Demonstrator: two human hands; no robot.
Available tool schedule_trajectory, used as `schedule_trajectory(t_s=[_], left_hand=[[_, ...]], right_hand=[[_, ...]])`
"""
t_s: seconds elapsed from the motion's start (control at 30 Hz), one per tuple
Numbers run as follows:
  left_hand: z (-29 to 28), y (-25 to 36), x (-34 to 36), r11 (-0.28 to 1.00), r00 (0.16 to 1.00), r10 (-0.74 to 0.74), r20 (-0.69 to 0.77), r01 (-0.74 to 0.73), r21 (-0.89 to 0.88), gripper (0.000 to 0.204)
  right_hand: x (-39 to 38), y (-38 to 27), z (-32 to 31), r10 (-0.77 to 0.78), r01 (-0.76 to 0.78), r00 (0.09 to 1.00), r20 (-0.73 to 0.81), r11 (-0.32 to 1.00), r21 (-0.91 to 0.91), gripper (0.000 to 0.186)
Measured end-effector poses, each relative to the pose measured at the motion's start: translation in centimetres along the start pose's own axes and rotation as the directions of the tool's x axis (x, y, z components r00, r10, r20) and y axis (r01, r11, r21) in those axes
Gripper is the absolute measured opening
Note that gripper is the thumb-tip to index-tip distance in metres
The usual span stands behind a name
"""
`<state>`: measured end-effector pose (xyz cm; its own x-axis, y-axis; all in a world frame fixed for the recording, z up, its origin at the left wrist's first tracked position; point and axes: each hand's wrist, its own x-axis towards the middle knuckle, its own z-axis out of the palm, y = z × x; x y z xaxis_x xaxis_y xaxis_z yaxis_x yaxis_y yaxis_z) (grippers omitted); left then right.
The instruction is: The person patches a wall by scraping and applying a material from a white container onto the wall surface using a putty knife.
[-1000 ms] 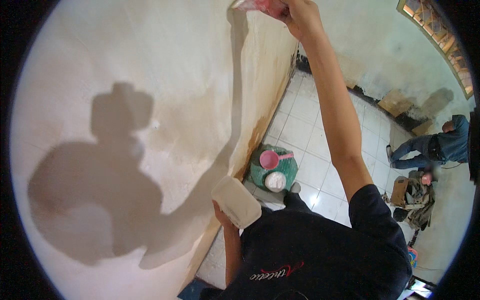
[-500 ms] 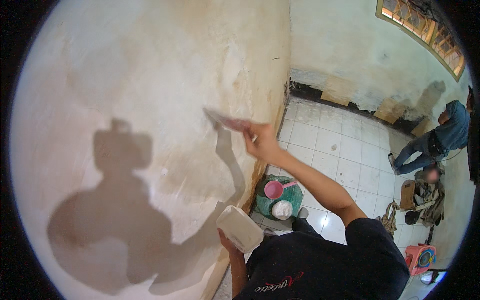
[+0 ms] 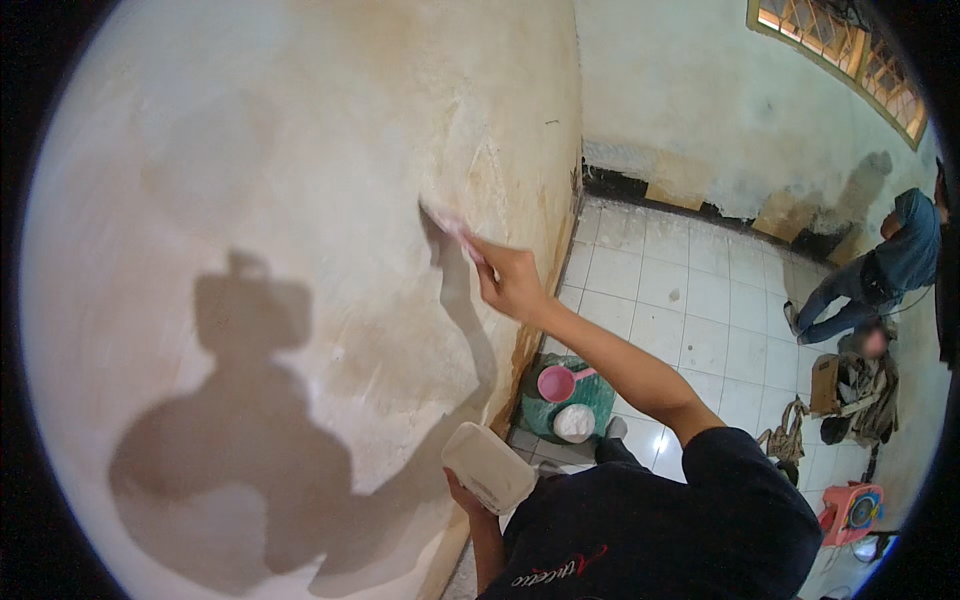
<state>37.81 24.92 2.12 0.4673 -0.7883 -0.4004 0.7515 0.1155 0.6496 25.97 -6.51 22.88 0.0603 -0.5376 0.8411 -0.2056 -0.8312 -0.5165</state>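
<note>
My right hand reaches out to the wall on the left, its fingers closed round the handle of a putty knife. The blade end meets the patchy, plaster-smeared wall, and motion blurs it a little. Lower down, my left hand grips a shallow off-white plastic tub by its side, close to my body and the wall. Some pale paste seems to coat the tub's inside. Shadows of my head and arms fall across the wall.
By the wall's foot, a pink dipper and a white mound of filler rest on a green sack. At the right are another person, a heap of bags and a pink fan on the white tiled floor.
The putty knife has turned steeper and its blade now lies closer to the wall. My right hand has shifted slightly. The tub stays in my left hand.
</note>
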Motion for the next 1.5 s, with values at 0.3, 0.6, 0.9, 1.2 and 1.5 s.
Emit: schedule_trajectory(t_s=[0.3, 0.6, 0.9, 1.2, 1.5], left_hand=[[-0.6, -0.4, 1.0, 1.0, 0.999, -0.013, 0.033, 0.013, 0.009, 0.061], [-3.3, 0.0, -0.2, 0.999, 0.998, 0.022, -0.051, -0.021, 0.032, 0.061], [-1.6, 1.1, -1.0, 0.999, 0.996, -0.002, -0.086, 0.005, 0.036, 0.063], [-4.3, 1.8, -0.7, 0.999, 0.999, 0.035, 0.005, -0.036, 0.031, 0.061], [-4.5, 2.5, -1.3, 1.0, 0.999, 0.003, -0.034, -0.003, -0.015, 0.059]], right_hand=[[11.8, 12.1, -3.4, 0.069, -0.12, 0.955, -0.288, 0.979, -0.164, 0.022], [-3.7, 1.1, 0.8, 0.121, -0.122, 0.992, -0.043, 0.992, -0.033, 0.021], [1.0, 10.0, -1.0, 0.651, -0.71, 0.687, 0.322, 0.509, 0.487, 0.032], [21.4, -7.7, -3.3, 0.589, -0.754, 0.656, 0.472, 0.482, 0.446, 0.016], [0.9, 2.4, -0.2, 0.314, -0.319, 0.948, -0.057, 0.927, -0.2, 0.052]])
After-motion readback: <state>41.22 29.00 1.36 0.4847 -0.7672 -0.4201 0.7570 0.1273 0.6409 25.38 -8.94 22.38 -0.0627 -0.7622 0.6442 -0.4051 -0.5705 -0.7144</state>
